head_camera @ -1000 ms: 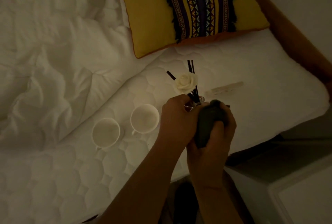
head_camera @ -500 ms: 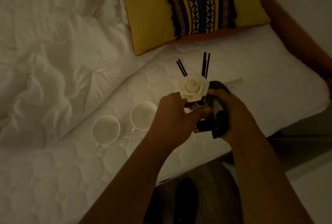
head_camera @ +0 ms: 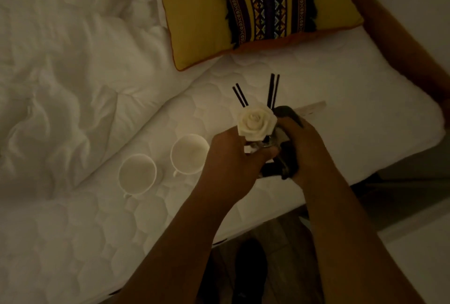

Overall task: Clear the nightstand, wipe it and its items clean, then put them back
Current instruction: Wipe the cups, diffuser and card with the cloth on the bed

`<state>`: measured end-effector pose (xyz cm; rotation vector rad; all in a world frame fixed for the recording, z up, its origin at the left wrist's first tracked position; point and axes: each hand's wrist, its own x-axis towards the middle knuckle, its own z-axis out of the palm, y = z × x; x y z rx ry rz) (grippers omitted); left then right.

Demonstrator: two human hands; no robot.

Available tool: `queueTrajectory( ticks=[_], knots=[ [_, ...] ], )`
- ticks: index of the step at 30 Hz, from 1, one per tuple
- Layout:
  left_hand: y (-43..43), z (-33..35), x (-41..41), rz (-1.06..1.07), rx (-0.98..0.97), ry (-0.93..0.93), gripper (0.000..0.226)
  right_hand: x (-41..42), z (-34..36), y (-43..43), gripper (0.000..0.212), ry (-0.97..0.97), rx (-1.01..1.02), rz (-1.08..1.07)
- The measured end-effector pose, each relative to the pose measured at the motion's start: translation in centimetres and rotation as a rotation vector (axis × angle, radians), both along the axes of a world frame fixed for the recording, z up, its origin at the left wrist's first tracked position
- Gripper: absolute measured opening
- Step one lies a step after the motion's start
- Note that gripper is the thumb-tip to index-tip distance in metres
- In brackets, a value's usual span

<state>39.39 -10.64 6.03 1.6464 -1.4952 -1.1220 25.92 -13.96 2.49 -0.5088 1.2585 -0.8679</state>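
Dim room, wood floor (head_camera: 287, 235) nearest, both hands over the quilted mattress (head_camera: 353, 113) near edge: left hand (head_camera: 233, 157) grips reed diffuser (head_camera: 257, 122), right hand (head_camera: 306, 147) clutches dark cloth (head_camera: 286, 165) against it, two white cups (head_camera: 137, 173) just left, rumpled duvet (head_camera: 73, 72) beyond, yellow cushion (head_camera: 194, 11) at far corner.

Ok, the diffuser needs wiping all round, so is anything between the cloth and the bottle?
Only the left hand, whose fingers wrap part of the bottle below the rose. The right hand holds the cloth straight against the bottle's other side.
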Motion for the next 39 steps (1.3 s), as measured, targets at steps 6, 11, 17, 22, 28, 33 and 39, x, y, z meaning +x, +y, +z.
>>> queueTrajectory(
  ticks=[6, 11, 17, 22, 28, 33, 39],
  knots=[
    [-1.3, -0.9, -0.1, 0.065, -0.045, -0.101, 0.015, 2.9, -0.3, 4.2, 0.048, 0.275, -0.188, -0.380],
    [-1.1, -2.2, -0.8, 0.156, -0.020, -0.105, 0.012, 4.9, -1.2, 6.2, 0.056, 0.307, -0.261, -0.537],
    [-1.0, -2.8, -1.5, 0.305, -0.096, -0.018, 0.008, 6.5, -2.1, 6.6, 0.027, 0.215, -0.161, -0.611],
    [-1.4, -5.0, -1.0, 0.320, 0.015, 0.013, 0.009, 5.0, -3.5, 6.2, 0.022, 0.236, -0.030, -0.458],
    [-1.9, -8.0, -0.6, 0.417, 0.059, 0.026, 0.016, 3.6, -5.1, 5.9, 0.016, 0.352, 0.070, -0.238],
    [-3.6, -10.0, -0.3, 0.391, 0.056, 0.064, 0.012, 2.9, -5.9, 7.2, 0.033, 0.330, 0.135, -0.160],
    [-4.1, -11.9, -0.4, 0.366, 0.017, 0.012, 0.018, 1.7, -6.3, 8.3, 0.054, 0.314, 0.153, -0.178]
  ],
)
